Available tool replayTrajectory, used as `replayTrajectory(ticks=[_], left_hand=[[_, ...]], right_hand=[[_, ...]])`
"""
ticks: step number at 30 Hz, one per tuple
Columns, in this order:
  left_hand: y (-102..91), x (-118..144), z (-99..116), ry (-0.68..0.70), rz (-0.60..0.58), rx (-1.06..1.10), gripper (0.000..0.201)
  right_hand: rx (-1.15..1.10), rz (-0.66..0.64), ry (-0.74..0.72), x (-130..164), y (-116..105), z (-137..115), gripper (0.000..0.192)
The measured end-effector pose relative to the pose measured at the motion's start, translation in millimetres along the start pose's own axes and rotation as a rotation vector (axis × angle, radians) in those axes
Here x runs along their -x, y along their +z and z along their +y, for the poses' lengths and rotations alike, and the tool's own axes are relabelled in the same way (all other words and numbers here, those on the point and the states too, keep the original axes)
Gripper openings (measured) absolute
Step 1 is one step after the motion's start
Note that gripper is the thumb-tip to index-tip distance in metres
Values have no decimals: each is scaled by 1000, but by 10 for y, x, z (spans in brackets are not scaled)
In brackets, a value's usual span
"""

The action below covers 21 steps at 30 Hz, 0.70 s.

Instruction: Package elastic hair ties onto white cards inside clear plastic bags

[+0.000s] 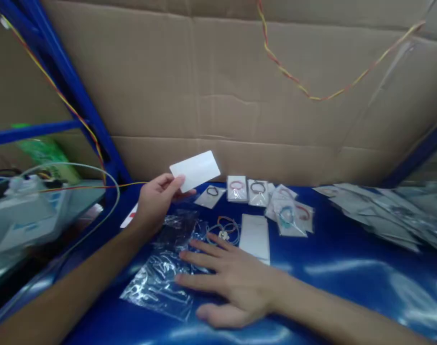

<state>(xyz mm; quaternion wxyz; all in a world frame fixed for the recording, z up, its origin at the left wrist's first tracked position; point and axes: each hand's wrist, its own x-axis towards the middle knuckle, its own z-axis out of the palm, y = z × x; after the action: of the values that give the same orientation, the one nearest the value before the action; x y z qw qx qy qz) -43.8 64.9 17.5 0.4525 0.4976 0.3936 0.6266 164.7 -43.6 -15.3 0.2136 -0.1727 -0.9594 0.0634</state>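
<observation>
Remotely, I saw the left hand (154,201) pinching a white card (197,171), long axis rising toward frame right, up-left of the wide-fingered right hand (238,282).

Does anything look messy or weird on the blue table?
The heap of packets at the far right looks messy: they overlap at different angles. The clear plastic by the person's right hand looks wrinkled. I see nothing spilled.

Creased brown cardboard wall (222,81) behind – blue metal frame (71,84) at left – glossy blue tabletop (319,247), pale reflections (340,267)
</observation>
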Motion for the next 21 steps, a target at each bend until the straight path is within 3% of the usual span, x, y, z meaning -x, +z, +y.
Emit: replayTrajectory(ticks=[2,4,5,7,9,12,14,16,18,19,21], left_hand=[[31,56,20,-49,-77,-15,31],[59,120,38,-76,-163,-38,31],[70,154,45,-83,-203,-52,30],[91,222,50,-108,-288,-84,27],[111,284,47,-150,-359,-109,25],[138,340,39,-172,-395,-120,23],[150,343,42,-158,-393,-141,20],[155,327,51,-139,-382,-188,19],[151,305,59,-87,-348,-260,19],[146,298,59,-51,-328,-303,19],[133,293,51,26,-319,-392,17]], right_hand=[[-10,206,24,52,-72,80,34],[-13,472,159,122,-168,199,20],[-16,633,292,158,-218,267,20],[-142,820,496,218,-306,408,44],[-447,839,616,257,-365,537,60],[-786,797,713,293,-423,677,40],[-797,897,784,323,-482,728,33],[-640,1048,805,371,-572,742,29],[-318,1101,721,435,-673,721,22],[-140,1053,644,469,-717,699,18],[95,830,458,526,-768,641,19]])
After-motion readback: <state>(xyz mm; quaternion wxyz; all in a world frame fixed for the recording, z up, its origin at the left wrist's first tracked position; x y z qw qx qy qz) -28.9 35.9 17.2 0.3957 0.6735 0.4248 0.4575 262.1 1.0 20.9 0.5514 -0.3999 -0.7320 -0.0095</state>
